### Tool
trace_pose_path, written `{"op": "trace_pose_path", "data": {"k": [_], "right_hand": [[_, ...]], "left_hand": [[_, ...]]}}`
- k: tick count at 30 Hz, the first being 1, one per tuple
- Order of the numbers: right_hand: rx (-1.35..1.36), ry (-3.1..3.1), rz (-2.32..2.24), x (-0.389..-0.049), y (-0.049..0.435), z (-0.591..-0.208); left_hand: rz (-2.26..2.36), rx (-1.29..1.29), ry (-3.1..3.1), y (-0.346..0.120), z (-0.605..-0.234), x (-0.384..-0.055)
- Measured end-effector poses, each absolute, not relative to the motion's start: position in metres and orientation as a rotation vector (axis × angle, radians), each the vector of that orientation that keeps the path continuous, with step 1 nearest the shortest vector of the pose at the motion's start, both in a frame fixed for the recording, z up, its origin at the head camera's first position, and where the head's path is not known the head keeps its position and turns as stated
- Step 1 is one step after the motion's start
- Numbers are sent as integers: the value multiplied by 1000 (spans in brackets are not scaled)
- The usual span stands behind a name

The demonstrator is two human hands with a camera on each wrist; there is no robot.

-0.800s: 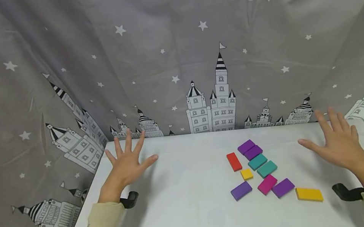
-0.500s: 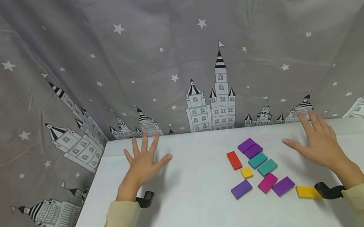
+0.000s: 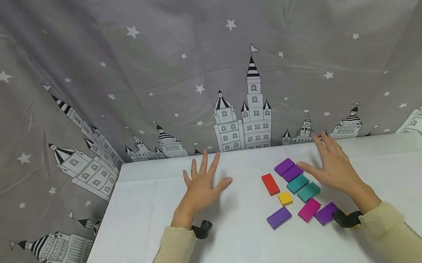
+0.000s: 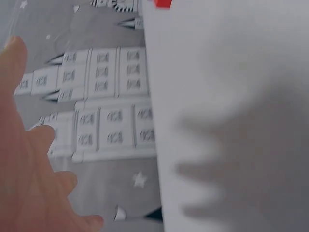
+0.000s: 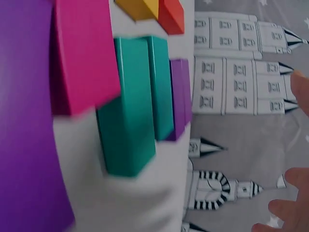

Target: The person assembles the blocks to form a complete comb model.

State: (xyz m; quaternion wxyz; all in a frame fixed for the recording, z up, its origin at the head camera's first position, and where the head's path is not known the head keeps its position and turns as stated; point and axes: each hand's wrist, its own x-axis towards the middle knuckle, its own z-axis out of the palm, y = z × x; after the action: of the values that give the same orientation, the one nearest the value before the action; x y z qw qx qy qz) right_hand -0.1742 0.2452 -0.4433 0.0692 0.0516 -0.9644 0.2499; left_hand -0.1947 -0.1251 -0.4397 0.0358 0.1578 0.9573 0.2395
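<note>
My left hand (image 3: 200, 190) hovers over the white table with its fingers spread, left of the red block (image 3: 270, 184). It holds nothing, and its shadow falls on the table in the left wrist view. My right hand (image 3: 336, 170) hangs just right of the teal blocks (image 3: 309, 192), fingers straight and thumb pointing left near the two far purple blocks (image 3: 284, 166). Nearby lie a small yellow block (image 3: 285, 198), a magenta block (image 3: 309, 210), a violet block (image 3: 279, 218) and another purple block (image 3: 326, 214). The right wrist camera mostly hides a larger yellow block.
The white table (image 3: 130, 248) reaches back to a grey curtain (image 3: 165, 31) printed with castles and stars. Black wrist cameras stick out from both sleeves, the left wrist camera (image 3: 202, 229) and the right wrist camera (image 3: 345, 219), above the tabletop.
My left hand has moved right, toward the middle of the table. My right hand has moved left to the blocks, its wrist camera now covering most of the larger yellow one. The blocks stay put.
</note>
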Motion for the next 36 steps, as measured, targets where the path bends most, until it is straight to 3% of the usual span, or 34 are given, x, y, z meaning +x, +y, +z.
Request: {"op": "trace_pose_path", "data": {"k": [23, 36], "right_hand": [[65, -3100, 833, -207, 198, -469], [53, -3122, 742, -214, 193, -473]], "left_hand": [[836, 539, 2841, -25, -476, -182], [842, 533, 2915, -1, -488, -178]]}}
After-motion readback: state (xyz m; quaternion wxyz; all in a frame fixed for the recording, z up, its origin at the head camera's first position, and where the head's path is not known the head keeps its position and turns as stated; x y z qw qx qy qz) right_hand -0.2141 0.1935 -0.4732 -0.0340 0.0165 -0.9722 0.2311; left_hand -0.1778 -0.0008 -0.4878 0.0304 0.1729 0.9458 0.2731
